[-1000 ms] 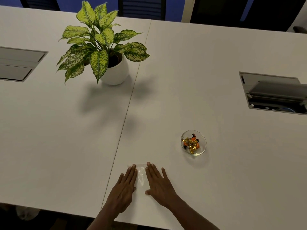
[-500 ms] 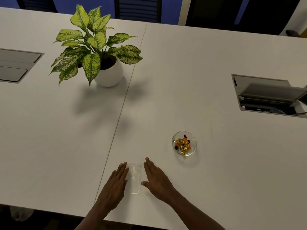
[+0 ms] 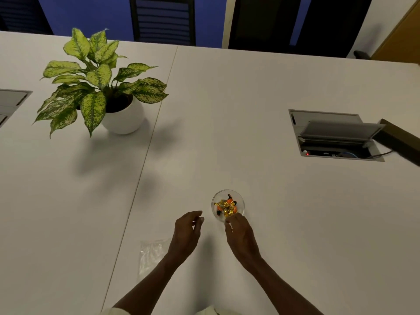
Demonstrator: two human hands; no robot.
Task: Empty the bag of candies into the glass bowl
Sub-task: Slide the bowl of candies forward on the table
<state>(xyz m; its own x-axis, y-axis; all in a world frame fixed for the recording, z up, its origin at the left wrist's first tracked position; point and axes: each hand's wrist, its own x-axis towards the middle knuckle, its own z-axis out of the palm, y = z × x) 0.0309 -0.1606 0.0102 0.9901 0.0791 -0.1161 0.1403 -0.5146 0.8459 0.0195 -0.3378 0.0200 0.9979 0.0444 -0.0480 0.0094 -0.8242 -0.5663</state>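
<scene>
Candies (image 3: pixel 226 206) fill the glass bowl (image 3: pixel 241 200) — fragile, slippery; right hand (image 3: pixel 241 238) fingers touch its six-o'clock rim; left hand (image 3: pixel 185 235) loosely curled, empty; limp bag (image 3: pixel 151 254) lies flat.

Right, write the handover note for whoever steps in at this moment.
Left hand: empty, fingers loosely curled, hovering left of the glass bowl.
Right hand: empty, fingertips at the bowl's near rim.
Candies: piled in the bowl, gold and orange wrappers.
Bag: clear, flat and apparently empty, lying on the white table under the left forearm.
Done: bag emptied into the bowl.
Left: nothing obvious, perhaps tidying the bag.
</scene>
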